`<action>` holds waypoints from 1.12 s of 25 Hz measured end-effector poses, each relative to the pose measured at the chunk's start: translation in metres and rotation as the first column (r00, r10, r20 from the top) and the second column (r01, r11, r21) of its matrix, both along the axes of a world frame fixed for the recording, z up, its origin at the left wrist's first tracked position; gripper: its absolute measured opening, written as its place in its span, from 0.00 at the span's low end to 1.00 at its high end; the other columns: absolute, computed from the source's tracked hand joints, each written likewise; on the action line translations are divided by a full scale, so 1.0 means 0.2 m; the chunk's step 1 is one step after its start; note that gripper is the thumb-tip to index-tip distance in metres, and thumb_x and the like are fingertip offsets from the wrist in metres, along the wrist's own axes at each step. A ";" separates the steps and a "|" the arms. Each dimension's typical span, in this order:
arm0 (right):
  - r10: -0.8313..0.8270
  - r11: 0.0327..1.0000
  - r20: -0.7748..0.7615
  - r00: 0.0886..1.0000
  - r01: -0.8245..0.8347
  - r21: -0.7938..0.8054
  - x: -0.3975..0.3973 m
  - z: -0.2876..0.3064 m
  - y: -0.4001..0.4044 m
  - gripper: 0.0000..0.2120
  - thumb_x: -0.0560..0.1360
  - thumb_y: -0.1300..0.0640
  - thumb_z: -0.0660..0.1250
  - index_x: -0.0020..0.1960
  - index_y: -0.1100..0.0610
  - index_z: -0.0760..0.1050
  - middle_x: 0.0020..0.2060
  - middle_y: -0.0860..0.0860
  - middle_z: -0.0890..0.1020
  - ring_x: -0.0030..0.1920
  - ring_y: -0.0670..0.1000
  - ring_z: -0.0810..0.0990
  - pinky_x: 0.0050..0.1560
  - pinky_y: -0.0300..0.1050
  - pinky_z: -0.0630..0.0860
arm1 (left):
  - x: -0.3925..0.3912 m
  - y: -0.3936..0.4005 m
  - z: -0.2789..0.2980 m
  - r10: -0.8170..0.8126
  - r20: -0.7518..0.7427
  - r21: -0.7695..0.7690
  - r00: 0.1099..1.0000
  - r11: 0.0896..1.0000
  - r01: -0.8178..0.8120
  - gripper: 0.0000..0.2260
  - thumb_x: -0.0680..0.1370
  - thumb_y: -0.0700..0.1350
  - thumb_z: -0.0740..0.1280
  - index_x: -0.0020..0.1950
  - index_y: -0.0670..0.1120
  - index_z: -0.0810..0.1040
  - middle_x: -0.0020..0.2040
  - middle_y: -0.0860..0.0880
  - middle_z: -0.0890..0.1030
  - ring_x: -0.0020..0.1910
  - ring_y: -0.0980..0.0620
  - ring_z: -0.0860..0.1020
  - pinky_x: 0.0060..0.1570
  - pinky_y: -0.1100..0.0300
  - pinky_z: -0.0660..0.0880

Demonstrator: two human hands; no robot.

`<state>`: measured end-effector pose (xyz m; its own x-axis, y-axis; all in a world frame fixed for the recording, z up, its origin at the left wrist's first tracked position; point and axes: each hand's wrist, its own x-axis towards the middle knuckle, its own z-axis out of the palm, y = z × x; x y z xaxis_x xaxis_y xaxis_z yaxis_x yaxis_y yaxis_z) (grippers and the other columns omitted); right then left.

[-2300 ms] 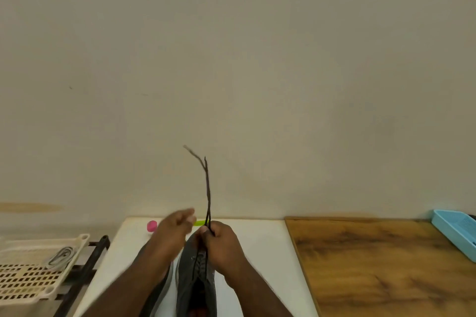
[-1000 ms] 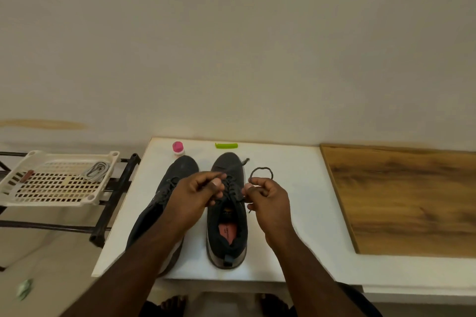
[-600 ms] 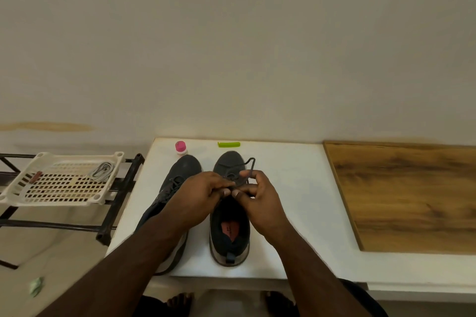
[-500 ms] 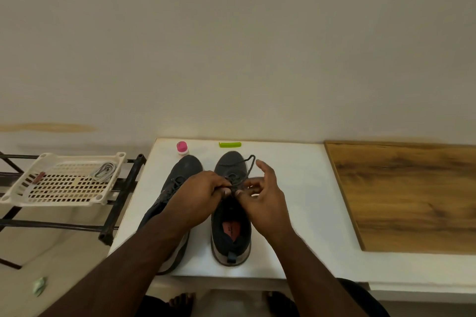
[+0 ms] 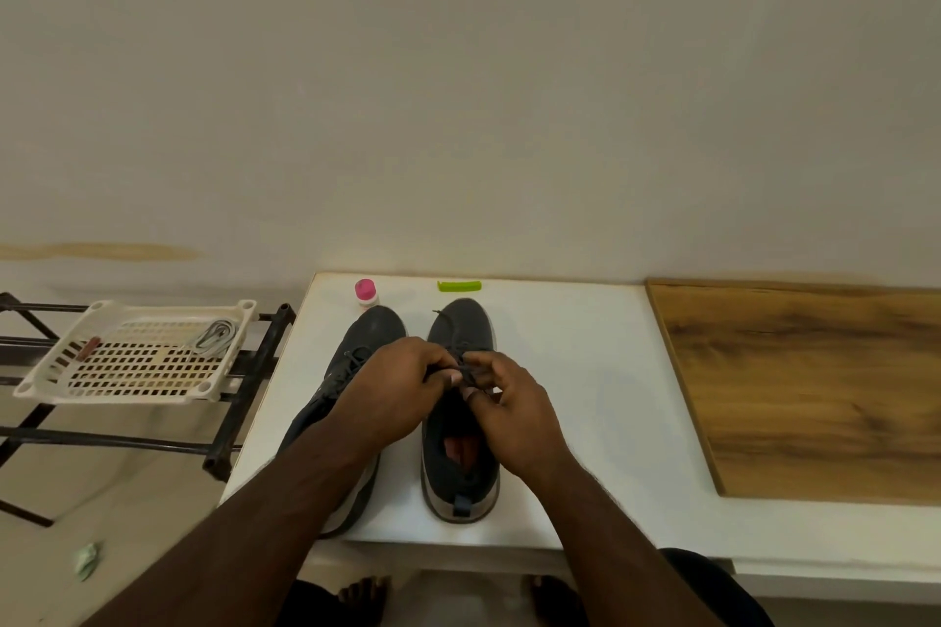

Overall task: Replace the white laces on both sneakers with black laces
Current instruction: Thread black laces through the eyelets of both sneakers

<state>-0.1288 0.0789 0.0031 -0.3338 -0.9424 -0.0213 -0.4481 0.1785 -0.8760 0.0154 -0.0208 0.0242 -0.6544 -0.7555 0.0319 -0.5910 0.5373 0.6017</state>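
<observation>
Black laces (image 5: 466,368) run up the right sneaker (image 5: 461,423), which sits beside the left sneaker (image 5: 351,372) on the white tabletop (image 5: 585,397), toes pointing to 12 o'clock. Left hand (image 5: 397,392) and right hand (image 5: 514,412) meet over the right sneaker's tongue, fingers curled and pinching the lace ends. White laces (image 5: 214,336) lie in a cream basket (image 5: 127,392) at 9 o'clock. A pink-capped bottle (image 5: 365,292) and green clip (image 5: 459,286) sit at 12 o'clock.
</observation>
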 end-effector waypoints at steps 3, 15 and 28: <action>-0.043 0.999 0.192 0.980 0.038 0.028 0.02 0.00 0.01 0.22 0.75 0.49 0.74 0.65 0.43 0.70 0.49 0.41 0.83 0.51 0.43 0.82 0.54 0.39 0.80 | 0.00 0.02 0.00 -0.003 -0.013 0.016 1.000 1.000 0.004 0.06 0.79 0.49 0.67 0.44 0.57 0.83 0.35 0.63 0.77 0.45 0.69 0.75 0.38 0.69 0.66; -0.068 0.995 -0.049 0.996 0.072 0.070 0.01 0.03 0.04 0.15 0.76 0.54 0.72 0.59 0.44 0.71 0.45 0.39 0.77 0.45 0.43 0.79 0.46 0.33 0.76 | -0.01 0.05 0.03 0.075 0.096 0.075 0.993 0.994 -0.082 0.09 0.81 0.51 0.65 0.41 0.59 0.77 0.37 0.58 0.79 0.37 0.60 0.77 0.37 0.68 0.66; -0.002 0.999 0.101 0.995 -0.002 0.032 -0.02 0.07 0.05 0.23 0.76 0.56 0.73 0.66 0.41 0.71 0.47 0.42 0.83 0.47 0.41 0.82 0.48 0.34 0.76 | -0.01 0.09 0.11 0.440 -0.406 0.571 0.801 0.806 -0.153 0.05 0.81 0.43 0.66 0.54 0.50 0.81 0.41 0.48 0.85 0.44 0.51 0.84 0.46 0.60 0.81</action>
<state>-0.1327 0.0880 0.0165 -0.3283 -0.9407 -0.0854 -0.3572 0.2073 -0.9107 0.0131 -0.0034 0.0455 -0.3896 -0.9098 -0.1429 -0.2072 -0.0646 0.9762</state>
